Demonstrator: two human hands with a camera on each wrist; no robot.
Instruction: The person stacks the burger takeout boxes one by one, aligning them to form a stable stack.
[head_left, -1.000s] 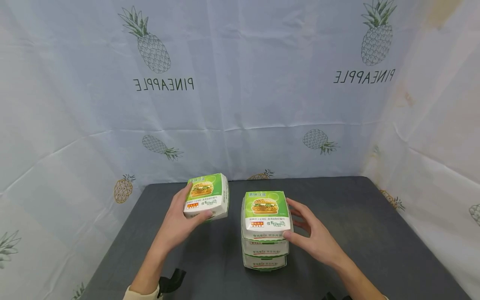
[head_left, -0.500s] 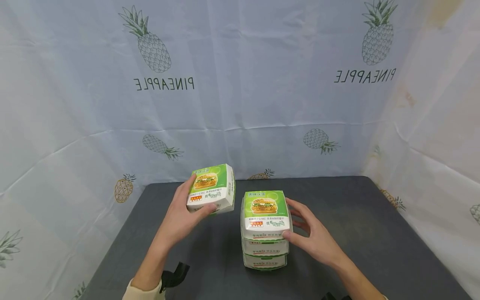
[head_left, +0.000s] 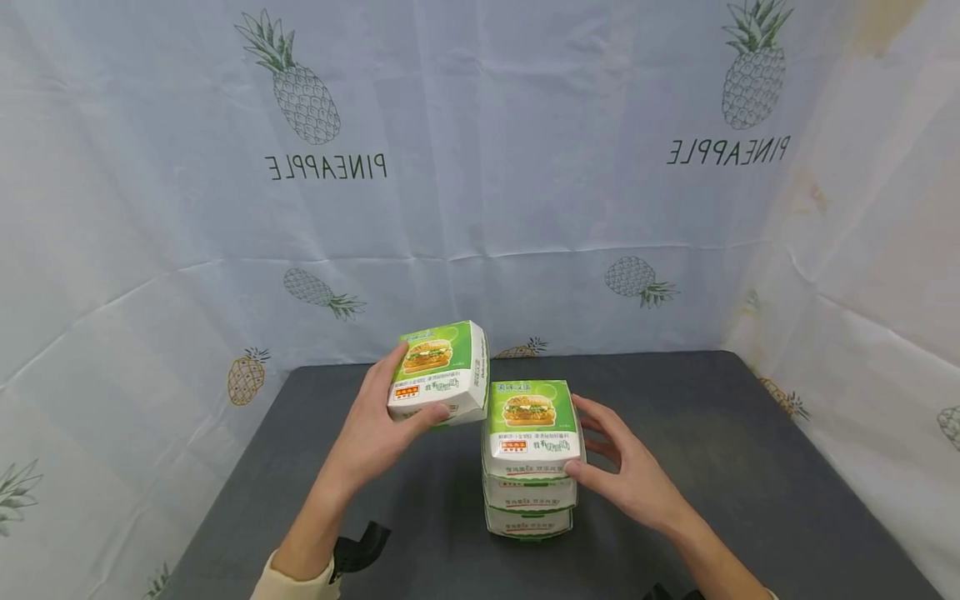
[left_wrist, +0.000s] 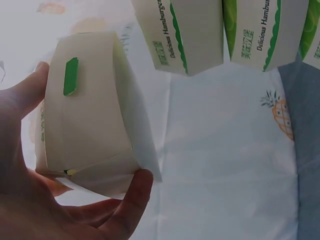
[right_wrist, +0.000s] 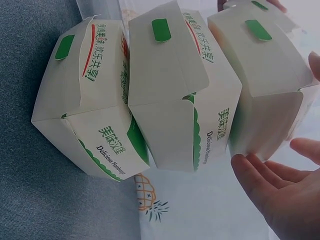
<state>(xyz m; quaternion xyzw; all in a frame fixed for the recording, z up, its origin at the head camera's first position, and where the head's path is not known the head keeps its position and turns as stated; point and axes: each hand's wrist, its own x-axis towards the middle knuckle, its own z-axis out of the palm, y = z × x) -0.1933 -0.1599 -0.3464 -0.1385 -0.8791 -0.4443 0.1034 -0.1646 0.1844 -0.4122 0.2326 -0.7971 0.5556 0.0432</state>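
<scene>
My left hand (head_left: 378,429) grips a green and white cardboard burger box (head_left: 435,358), thumb along its front and fingers behind. This box is raised and slightly tilted, its right edge beside the top of a stack of three matching boxes. In the left wrist view the gripped burger box (left_wrist: 85,115) shows a green tab on its side. My right hand (head_left: 630,471) holds the right side of the top burger box (head_left: 531,421), thumb at the front corner. Under that sit a middle box (head_left: 528,494) and a bottom box (head_left: 528,523), slightly out of line.
The stack stands on a dark grey table (head_left: 690,425). Behind and at both sides hangs a white cloth (head_left: 480,200) printed with pineapples. A black strap (head_left: 360,546) sticks out near my left wrist.
My left hand has moved right and up with its burger box, bringing it close to the stack's top left corner. My right hand and the stack stay in place.
</scene>
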